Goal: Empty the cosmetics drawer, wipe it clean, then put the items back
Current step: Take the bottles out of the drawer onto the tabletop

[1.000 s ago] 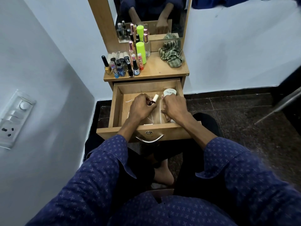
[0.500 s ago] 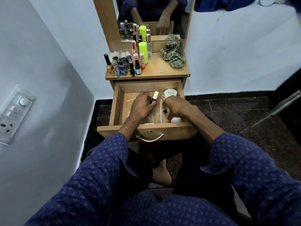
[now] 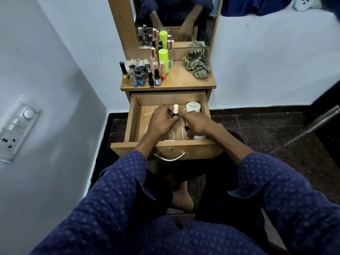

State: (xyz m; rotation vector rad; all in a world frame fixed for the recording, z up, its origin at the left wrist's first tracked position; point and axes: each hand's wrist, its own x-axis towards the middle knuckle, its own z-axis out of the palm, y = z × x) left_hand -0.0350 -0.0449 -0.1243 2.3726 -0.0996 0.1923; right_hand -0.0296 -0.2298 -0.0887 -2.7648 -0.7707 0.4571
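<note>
1. Over the open drawer (image 3: 132, 118), both your hands are working among the last cosmetics, while most of the bottles are already standing in a cluster on the left of the table (image 3: 185, 80).
2. Your left hand (image 3: 161, 122) is holding a small nail polish bottle (image 3: 175, 112) with a white cap; the grip is closed round the dark glass body, fingers curled, cap sticking up free above them.
3. Your right hand (image 3: 196, 124) is curling its fingers round a small dark item (image 3: 187, 129) low in the drawer; it looks like another little bottle or tube, but it is too hidden to name.
4. A white round jar (image 3: 192, 107) is sitting in the back right corner of the drawer, just beyond your right hand, and a further white thing is peeping out under your right wrist near the front wall.
5. White streaks are showing on the drawer floor, so the wiping is not done yet.
6. Judging by looks, the polish bottle is light, rigid and smooth, and being glass it is likely to chip if dropped; keep holding the body, not the cap, which may turn loose.
7. The jar is wider and probably heavier; taking it round its sides with a spread grip should suit it.
8. A crumpled striped cloth (image 3: 196, 65) is lying on the right of the table, near the mirror (image 3: 176, 21), ready for wiping.
</note>
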